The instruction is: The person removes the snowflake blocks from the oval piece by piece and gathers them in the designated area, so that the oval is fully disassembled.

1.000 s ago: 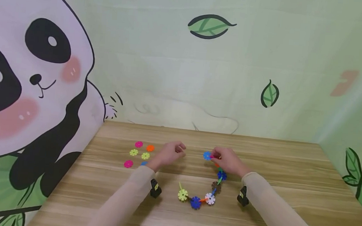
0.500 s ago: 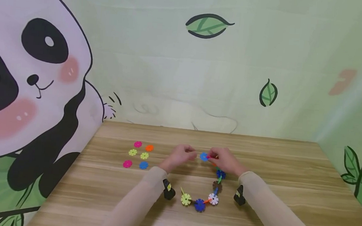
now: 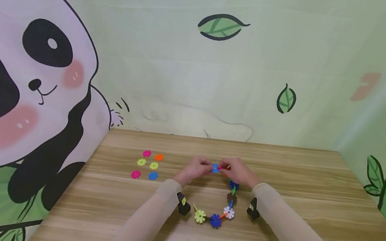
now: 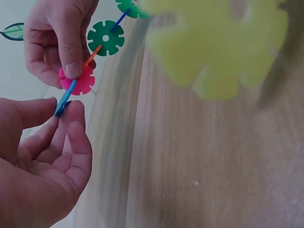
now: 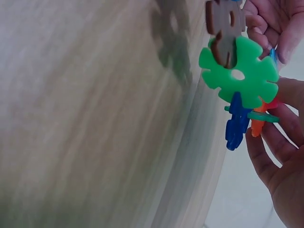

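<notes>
In the head view I see the chain (image 3: 231, 197) curving over the surface (image 3: 294, 170), the left hand (image 3: 196, 168) pinching its blue disc (image 3: 215, 169); six loose discs (image 3: 154, 166) lie left of the chain. Left wrist view: the right hand (image 4: 66, 33) pinches the chain's pink disc (image 4: 84, 86). Right wrist view: the chain's green disc (image 5: 259, 71) hangs near the right fingers.

Can't read any words, numbers or signs, not even in the small yellow patches (image 3: 183, 200) on the black wrist cameras (image 3: 184, 209).
</notes>
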Available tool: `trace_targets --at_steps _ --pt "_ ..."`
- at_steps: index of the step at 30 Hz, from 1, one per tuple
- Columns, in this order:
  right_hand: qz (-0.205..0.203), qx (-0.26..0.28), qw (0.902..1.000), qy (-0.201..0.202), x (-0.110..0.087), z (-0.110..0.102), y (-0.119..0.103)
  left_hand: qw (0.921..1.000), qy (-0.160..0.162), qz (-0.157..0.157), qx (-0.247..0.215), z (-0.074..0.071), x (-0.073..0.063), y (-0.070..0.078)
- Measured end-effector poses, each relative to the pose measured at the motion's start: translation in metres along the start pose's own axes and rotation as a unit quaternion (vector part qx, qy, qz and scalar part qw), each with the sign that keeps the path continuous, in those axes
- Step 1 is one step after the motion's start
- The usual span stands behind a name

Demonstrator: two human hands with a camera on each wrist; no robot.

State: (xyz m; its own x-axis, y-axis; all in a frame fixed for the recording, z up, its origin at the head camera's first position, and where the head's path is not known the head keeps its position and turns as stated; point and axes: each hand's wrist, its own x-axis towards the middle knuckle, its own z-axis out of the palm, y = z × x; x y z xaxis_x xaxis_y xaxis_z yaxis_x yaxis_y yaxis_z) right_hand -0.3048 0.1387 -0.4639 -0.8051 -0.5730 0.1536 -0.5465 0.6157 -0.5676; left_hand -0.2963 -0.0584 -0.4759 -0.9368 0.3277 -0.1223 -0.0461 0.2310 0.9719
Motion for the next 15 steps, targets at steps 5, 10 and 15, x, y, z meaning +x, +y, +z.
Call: trace_targets --at_steps 5,10,15 --pt "-0.006 -0.001 1.0 0.001 0.0001 0.0 -0.0024 0.9998 -0.002 -0.014 -0.015 -0.0001 0.0006 -0.001" --pt "0.006 0.004 1.0 0.003 -0.0008 -0.0013 -0.003 0.9989 -0.005 -0.021 -0.042 -0.0014 0.0023 -0.0039" --pt "0.004 0.012 0.9999 0.003 -0.0011 -0.0022 0.0007 0.998 -0.005 -0.034 -0.054 -0.0016 0.0029 -0.0048"
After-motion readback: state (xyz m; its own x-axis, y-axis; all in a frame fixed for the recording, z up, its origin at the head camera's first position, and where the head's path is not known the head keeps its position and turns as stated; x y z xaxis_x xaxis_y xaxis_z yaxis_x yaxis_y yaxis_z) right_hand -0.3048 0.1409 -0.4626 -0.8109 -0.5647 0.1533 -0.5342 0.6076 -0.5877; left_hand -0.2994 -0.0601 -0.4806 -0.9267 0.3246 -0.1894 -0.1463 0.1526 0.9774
